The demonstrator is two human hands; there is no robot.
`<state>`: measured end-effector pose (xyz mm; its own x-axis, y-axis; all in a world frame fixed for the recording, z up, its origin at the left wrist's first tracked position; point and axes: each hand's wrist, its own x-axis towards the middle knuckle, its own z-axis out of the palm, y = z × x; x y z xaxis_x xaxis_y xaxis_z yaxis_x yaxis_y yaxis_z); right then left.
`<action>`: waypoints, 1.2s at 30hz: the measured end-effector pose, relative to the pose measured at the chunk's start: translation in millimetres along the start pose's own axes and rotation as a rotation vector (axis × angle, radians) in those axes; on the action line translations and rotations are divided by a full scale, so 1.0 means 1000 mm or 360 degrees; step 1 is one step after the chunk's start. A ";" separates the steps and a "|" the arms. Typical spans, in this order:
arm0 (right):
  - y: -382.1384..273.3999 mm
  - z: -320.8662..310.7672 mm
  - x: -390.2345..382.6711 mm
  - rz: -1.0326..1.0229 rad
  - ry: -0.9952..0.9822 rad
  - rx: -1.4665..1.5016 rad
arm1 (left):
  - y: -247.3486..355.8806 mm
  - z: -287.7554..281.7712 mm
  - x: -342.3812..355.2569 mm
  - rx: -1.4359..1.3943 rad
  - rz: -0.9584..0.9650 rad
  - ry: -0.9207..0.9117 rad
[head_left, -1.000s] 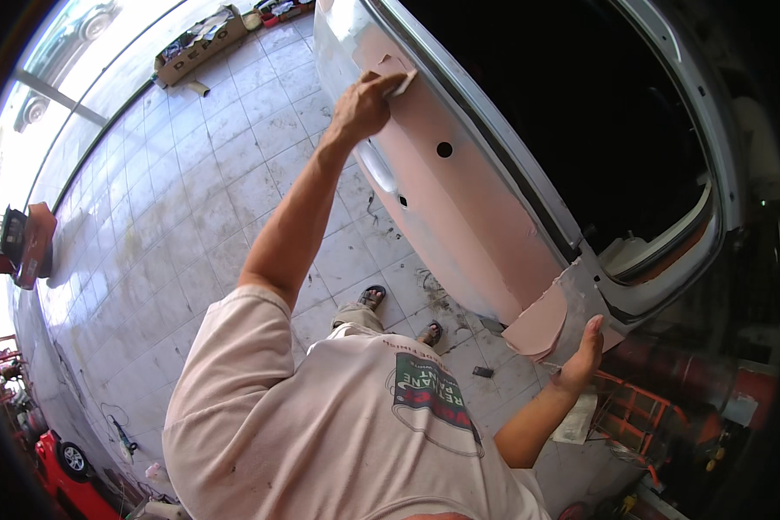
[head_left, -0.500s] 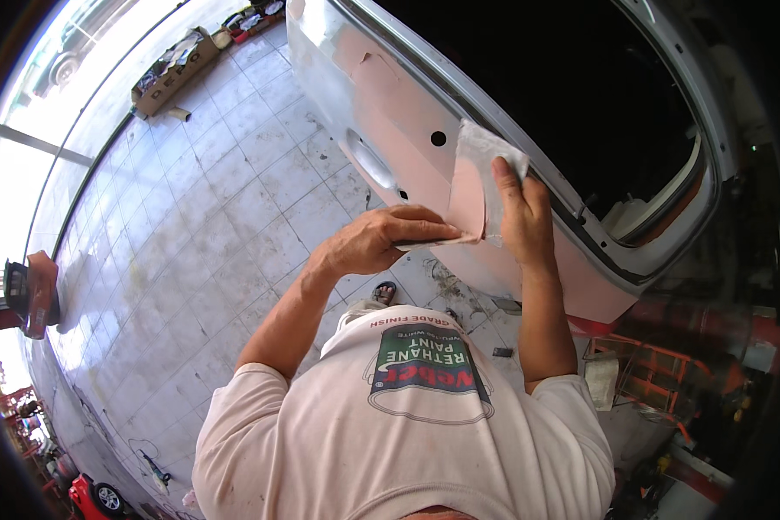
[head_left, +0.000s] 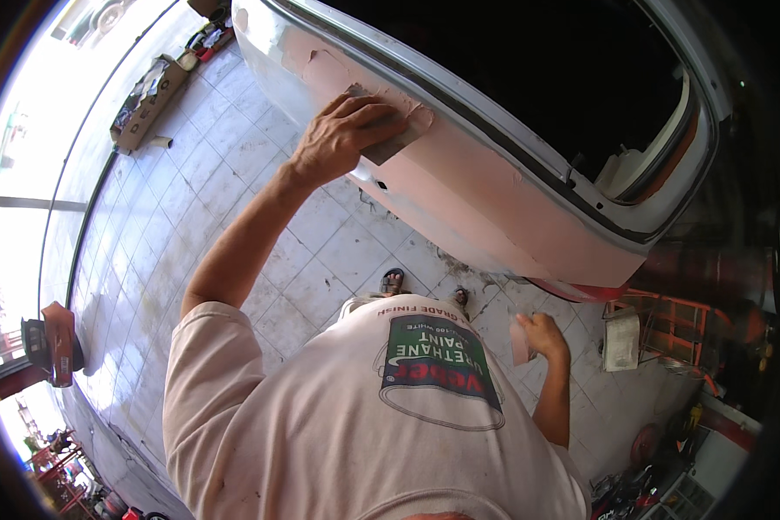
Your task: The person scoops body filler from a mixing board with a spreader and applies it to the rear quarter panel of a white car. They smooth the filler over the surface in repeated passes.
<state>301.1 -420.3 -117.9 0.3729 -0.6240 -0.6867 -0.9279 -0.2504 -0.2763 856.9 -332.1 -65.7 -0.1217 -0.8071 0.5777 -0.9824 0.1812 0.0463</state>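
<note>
My left hand (head_left: 348,132) presses a thin grey putty spreader (head_left: 396,146) flat against the car's side panel (head_left: 485,204), its fingers laid over the back of the blade. Pink body filler covers much of this panel, with a raw-edged thicker patch of filler (head_left: 420,117) beside the blade. Low at my right side, my right hand (head_left: 543,336) grips a small flat board (head_left: 521,341) with pink filler on it. Its fingers are closed round the edge, and much of the board is hidden or edge-on.
A dark window opening (head_left: 529,78) lies above the panel. Grey floor tiles (head_left: 234,173) stretch to the left, with a long cardboard box (head_left: 147,108) by the doorway. An orange metal frame (head_left: 667,325) stands at right. My sandalled foot (head_left: 393,280) is below the panel.
My left hand has left the board and moved up and left onto the panel with the spreader. My right hand has dropped to my side with the board.
</note>
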 end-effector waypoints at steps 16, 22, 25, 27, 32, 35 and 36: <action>0.225 0.197 -0.154 0.0623 -0.0080 0.1084 | 0.136 0.034 -0.041 -0.0198 -0.0749 0.0332; 0.250 0.127 -0.067 0.0666 -0.0198 0.0737 | 0.173 0.100 -0.028 0.0113 -0.1145 0.0528; 0.234 0.079 -0.024 0.0789 -0.0196 0.0395 | 0.187 0.067 -0.054 -0.0229 -0.1225 0.0289; 0.229 0.051 -0.009 0.0936 -0.0217 0.0292 | 0.157 0.056 -0.068 -0.0396 -0.1228 0.0397; 0.322 0.036 0.023 0.0294 -0.0122 0.1117 | -0.002 0.018 -0.074 -0.0657 -0.1940 0.0509; 0.280 0.013 -0.015 -0.0323 0.0154 0.1275 | -0.076 -0.015 -0.036 -0.0838 -0.1988 0.0453; 0.278 0.012 -0.015 -0.0343 0.0133 0.1326 | -0.091 -0.028 -0.024 -0.0724 -0.2052 0.0339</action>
<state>37.3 -471.9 -192.5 0.5090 -0.6859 -0.5201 -0.5218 0.2347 -0.8202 953.0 -313.5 -60.5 0.8927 -0.4494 0.0340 -0.2454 -0.4215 0.8730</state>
